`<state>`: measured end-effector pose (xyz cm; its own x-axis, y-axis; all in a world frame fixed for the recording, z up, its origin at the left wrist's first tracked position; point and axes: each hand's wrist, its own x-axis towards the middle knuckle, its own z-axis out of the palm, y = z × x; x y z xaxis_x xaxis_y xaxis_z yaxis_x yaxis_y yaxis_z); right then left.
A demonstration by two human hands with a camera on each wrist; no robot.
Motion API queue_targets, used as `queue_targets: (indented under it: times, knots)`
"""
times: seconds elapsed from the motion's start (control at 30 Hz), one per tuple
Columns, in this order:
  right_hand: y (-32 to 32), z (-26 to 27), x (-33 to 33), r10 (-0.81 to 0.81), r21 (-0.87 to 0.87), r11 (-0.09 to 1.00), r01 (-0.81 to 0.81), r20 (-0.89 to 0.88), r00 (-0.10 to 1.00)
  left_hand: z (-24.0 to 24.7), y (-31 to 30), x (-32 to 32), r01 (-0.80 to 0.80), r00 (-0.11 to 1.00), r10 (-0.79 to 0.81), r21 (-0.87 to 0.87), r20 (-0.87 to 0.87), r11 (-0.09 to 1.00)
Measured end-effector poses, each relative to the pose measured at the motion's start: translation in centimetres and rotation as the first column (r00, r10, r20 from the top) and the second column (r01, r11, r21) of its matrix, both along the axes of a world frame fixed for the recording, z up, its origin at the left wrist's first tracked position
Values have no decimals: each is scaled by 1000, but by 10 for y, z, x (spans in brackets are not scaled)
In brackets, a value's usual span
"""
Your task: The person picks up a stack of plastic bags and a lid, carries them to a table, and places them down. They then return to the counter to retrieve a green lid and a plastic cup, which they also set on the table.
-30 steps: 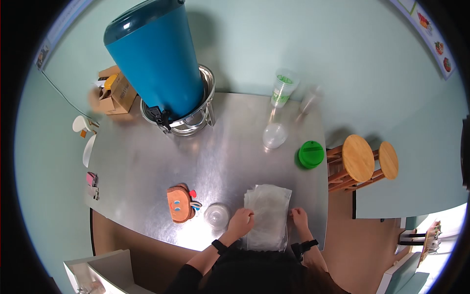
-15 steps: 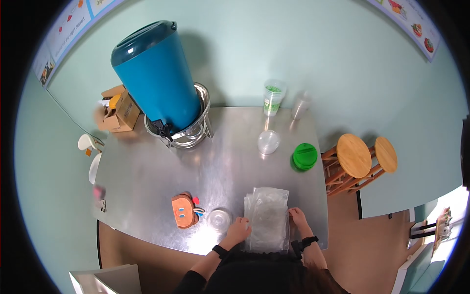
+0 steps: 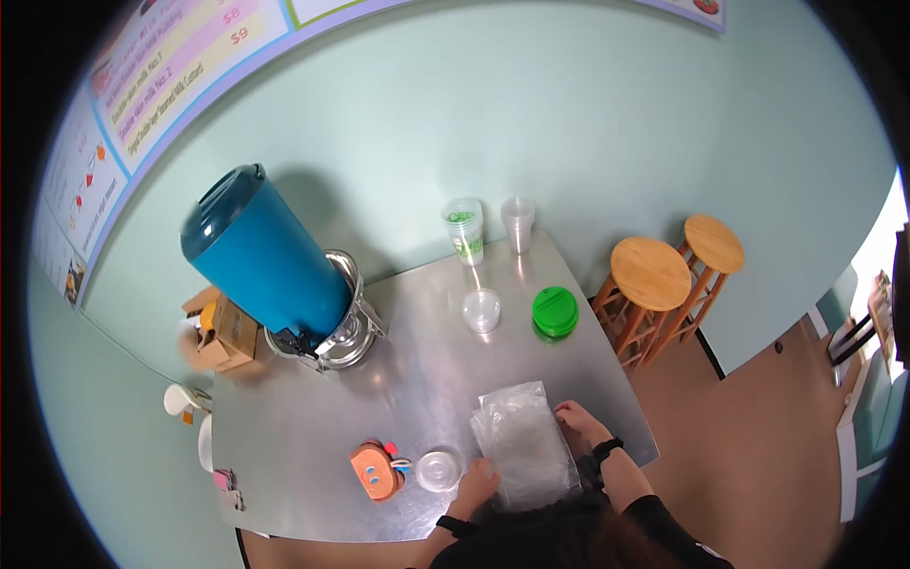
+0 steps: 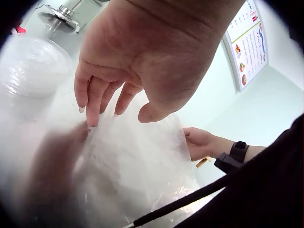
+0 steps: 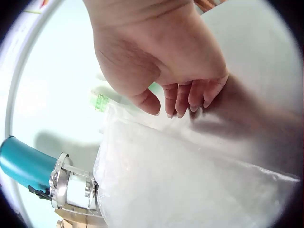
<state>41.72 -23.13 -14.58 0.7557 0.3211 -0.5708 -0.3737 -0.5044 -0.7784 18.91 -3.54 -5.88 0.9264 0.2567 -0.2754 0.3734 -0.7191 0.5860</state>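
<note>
A stack of clear plastic bags (image 3: 527, 450) lies flat on the metal table between the two hands. At its left edge is my left hand (image 3: 479, 482), palm down with fingers pointing to the tabletop. The left wrist view shows those fingertips (image 4: 92, 121) right at the bags' edge, the thumb apart from them. Along the opposite edge rests my right hand (image 3: 580, 422), its fingers loosely bent and a gap between thumb and fingers in the right wrist view. Left of the left hand stands a round clear plastic container (image 3: 438, 470), and beside that a brown pouch with a face (image 3: 377, 471).
A blue drink dispenser (image 3: 270, 261) on a metal stand occupies the back left, next to a cardboard box (image 3: 232, 337). Stacked plastic cups (image 3: 464, 232), more cups (image 3: 518, 226), a clear bowl (image 3: 482, 311) and a green lidded container (image 3: 555, 313) stand toward the back right. Wooden stools (image 3: 650, 275) are beyond the table.
The head view has turned and tilted up, showing more of the wall menu. Both hands stay at the sides of the bags, which lie flat as before.
</note>
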Motion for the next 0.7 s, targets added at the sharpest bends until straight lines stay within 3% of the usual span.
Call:
queue_targets:
  times: [0.07, 0.27, 0.57, 0.7]
  knots:
    - [1, -1, -3, -18, -3, 1000, 18, -44, 999, -2, 1, -3, 10, 1000, -11, -44, -16, 999]
    - [-1, 10, -5, 16, -16, 1000, -15, 63, 998, -3, 1, -8, 46, 999, -46, -92, 4, 995]
    - [0, 38, -7, -20, 145, 989, 38, -126, 992, -3, 0, -6, 146, 988, -147, 8, 55, 989]
    - [-4, 5, -8, 13, 88, 996, -18, 57, 998, -7, 1, -6, 124, 992, -123, -24, 40, 992]
